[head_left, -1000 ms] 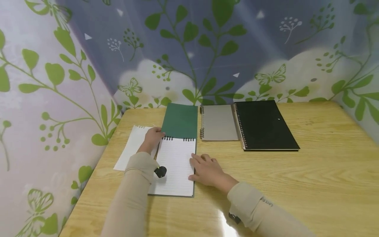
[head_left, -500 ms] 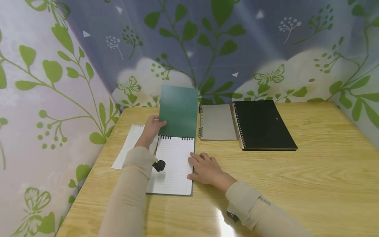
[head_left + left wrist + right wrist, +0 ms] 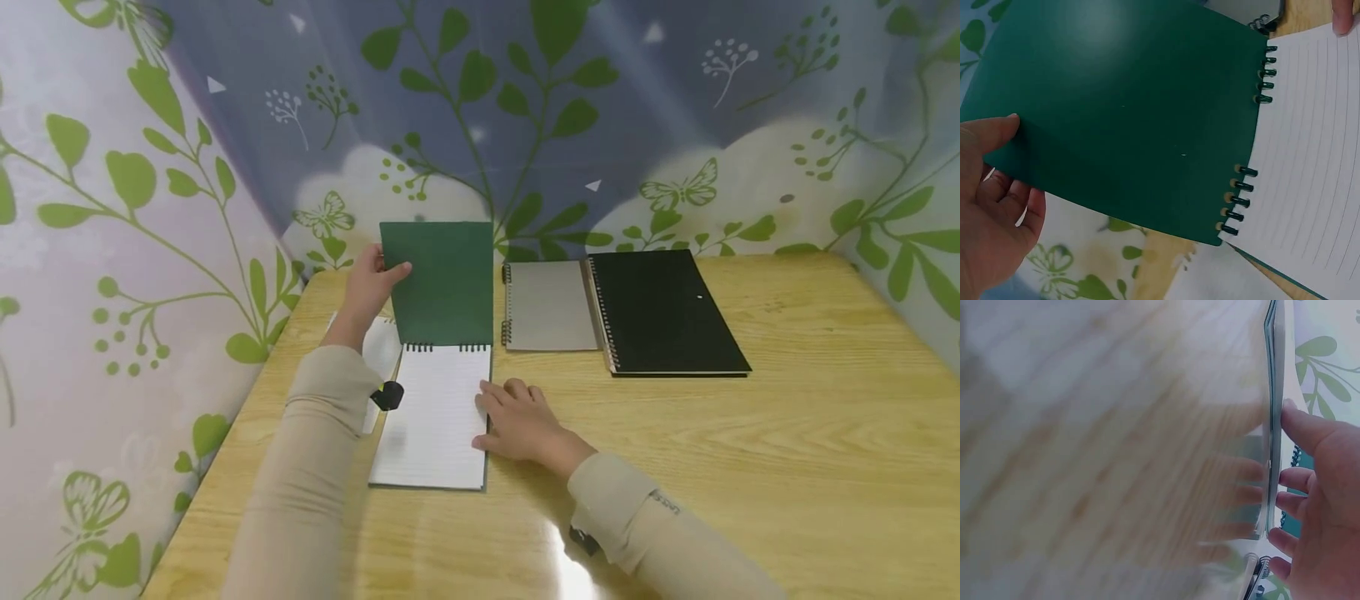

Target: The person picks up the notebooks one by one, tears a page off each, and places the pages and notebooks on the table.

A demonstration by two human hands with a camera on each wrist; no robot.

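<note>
1. Pinching the green cover [image 3: 442, 287] by its left edge with the left hand [image 3: 363, 292], with the thumb on the near face and the fingers behind.
2. Resting the right hand [image 3: 521, 421] against the right edge of the lined pages [image 3: 1316, 156], with loose fingers, touching but not gripping.
3. Lying on the table [image 3: 637, 467], just left of the grey notebook [image 3: 551, 304]: the ring notebook [image 3: 431, 454], with its pages flat and its cover lifted at the far end.
4. Could slip from the pinch and flop down, with just one edge of the cover held.
5. Could bend or crease along the cover, from pulling hard on only the left side.
6. Could snag or rip at the black rings [image 3: 475, 347], from a twist or a fast tug.
7. Could slide or turn on the table, from too soft a press by the right hand.
8. Could nudge the loose sheet [image 3: 384, 352], just left of the pages and partly hidden by the left arm, from a low swing there.
9. Could bump the grey notebook, and then the black notebook [image 3: 667, 312] beside it, from a shove to the right.
</note>
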